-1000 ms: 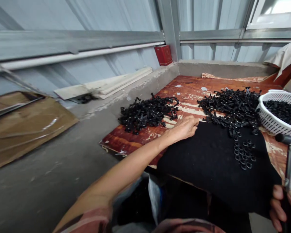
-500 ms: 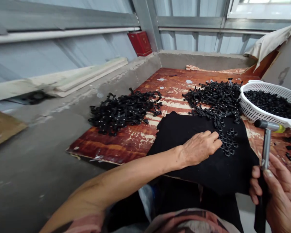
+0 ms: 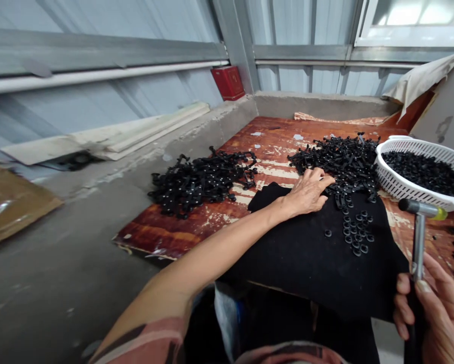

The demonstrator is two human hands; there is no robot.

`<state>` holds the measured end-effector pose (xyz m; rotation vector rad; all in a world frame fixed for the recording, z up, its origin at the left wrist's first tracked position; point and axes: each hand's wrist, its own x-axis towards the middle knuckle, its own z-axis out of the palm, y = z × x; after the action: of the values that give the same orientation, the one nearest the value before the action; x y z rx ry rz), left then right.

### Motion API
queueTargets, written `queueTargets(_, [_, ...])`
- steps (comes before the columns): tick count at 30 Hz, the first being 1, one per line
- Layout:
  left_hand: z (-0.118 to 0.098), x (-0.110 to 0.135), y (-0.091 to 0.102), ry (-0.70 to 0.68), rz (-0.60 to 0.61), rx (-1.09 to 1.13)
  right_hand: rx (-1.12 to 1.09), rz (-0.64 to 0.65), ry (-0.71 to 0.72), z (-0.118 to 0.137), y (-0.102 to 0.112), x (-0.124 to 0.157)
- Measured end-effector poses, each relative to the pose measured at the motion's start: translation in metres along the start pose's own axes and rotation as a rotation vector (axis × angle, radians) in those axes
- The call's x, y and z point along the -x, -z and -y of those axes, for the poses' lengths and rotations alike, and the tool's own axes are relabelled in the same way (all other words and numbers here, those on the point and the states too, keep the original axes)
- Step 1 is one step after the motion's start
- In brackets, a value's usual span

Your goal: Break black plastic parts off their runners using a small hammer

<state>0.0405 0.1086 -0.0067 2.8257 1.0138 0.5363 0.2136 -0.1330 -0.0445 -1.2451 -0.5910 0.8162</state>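
My right hand [image 3: 435, 308] grips a hammer [image 3: 419, 242] by its dark handle, its black-and-yellow head pointing up. My left hand [image 3: 308, 192] reaches to the near edge of a pile of small black strap-like parts with knobbed ends [image 3: 340, 156]. Its fingers are apart, and nothing shows in them. Below it, a black cloth [image 3: 287, 258] covers the near part of the table. Several small black ring-like pieces [image 3: 357, 232] lie clustered on the cloth. One single ring-like piece [image 3: 328, 233] sits apart, left of the cluster.
Another heap of black strap-like parts [image 3: 200, 182] lies on the left of the worn reddish table [image 3: 147, 230]. A white plastic basket [image 3: 397, 184] full of small black pieces stands at the right. A concrete ledge [image 3: 136, 172] and a red tin [image 3: 229, 83] are beyond.
My left hand has moved from the ring-like pieces up to the strap pile, and its fingers have spread. One ring-like piece now lies apart from the cluster. The hammer stays in my right hand.
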Motion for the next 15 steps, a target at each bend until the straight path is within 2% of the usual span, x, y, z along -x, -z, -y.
queueTargets(3, [0.02,-0.019,-0.009,-0.042,0.073,0.0,-0.016,0.01,-0.011,-0.001,0.001,-0.001])
queueTargets(5, [0.031,-0.022,-0.008,-0.02,0.055,0.0,-0.022,0.017,-0.022,-0.001,0.001,-0.002])
queueTargets(7, [0.039,-0.014,-0.002,0.022,0.009,-0.011,-0.022,0.017,-0.025,-0.001,0.002,-0.001])
queueTargets(11, [0.033,0.02,0.016,0.041,-0.138,-0.014,-0.015,0.006,-0.005,-0.002,0.002,-0.001])
queueTargets(13, [0.023,0.034,0.024,-0.017,-0.085,0.059,-0.01,0.001,0.007,-0.003,0.002,-0.002])
queueTargets(15, [0.019,0.037,0.03,0.004,-0.028,0.115,-0.008,-0.01,0.012,-0.003,0.001,-0.002])
